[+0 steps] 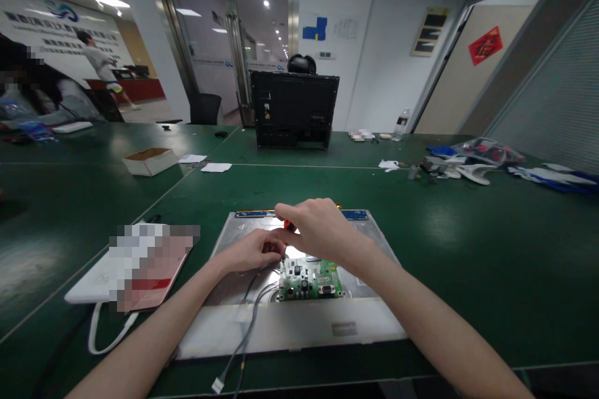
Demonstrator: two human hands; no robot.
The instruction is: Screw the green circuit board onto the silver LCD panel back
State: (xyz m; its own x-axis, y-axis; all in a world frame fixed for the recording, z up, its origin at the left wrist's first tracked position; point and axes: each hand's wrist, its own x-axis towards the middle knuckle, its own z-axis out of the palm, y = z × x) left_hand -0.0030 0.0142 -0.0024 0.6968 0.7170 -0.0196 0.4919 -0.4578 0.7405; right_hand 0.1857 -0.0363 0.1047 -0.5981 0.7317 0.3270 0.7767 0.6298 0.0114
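Observation:
A silver metal monitor panel [299, 324] lies flat on the green table in front of me. A small green circuit board [311, 280] sits on it, with grey cables [248, 324] running off its left side toward me. My right hand [318, 227] grips a screwdriver with a red-orange handle [289, 224], its tip pointing down at the board's upper left corner. My left hand [255, 251] rests on the panel just left of the board, fingers pinched near the screwdriver tip. What those fingers pinch is hidden.
A white tablet-like device [103, 277] with a white cord lies to the left. A black monitor housing [294, 109] stands upright at the far side. An open cardboard box [150, 161] and paper scraps sit back left; plastic bags and parts [472, 162] back right. People are far left.

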